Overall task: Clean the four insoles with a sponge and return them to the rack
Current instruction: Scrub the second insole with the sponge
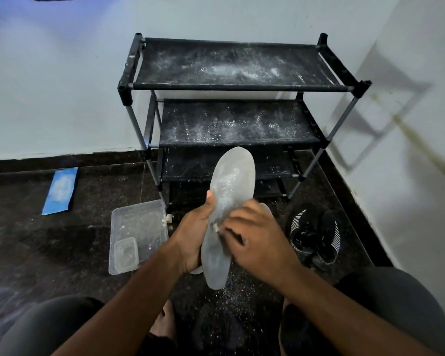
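A long grey insole (231, 181) stands nearly upright in front of me, dusted with white powder near its middle. My left hand (193, 235) grips it from the left side, thumb up along its edge. My right hand (254, 240) presses on its middle from the right, fingers curled over a small pale piece, probably the sponge (217, 228), mostly hidden. Another pale insole edge (197, 271) peeks out below my left hand. The black shoe rack (231, 86) stands behind, its fabric shelves speckled white.
A clear plastic tub (136, 235) with a smaller container inside sits on the dark floor at left. A blue flat packet (61, 190) lies farther left. A pair of black shoes (314, 235) stands at right by the wall. White powder is scattered on the floor.
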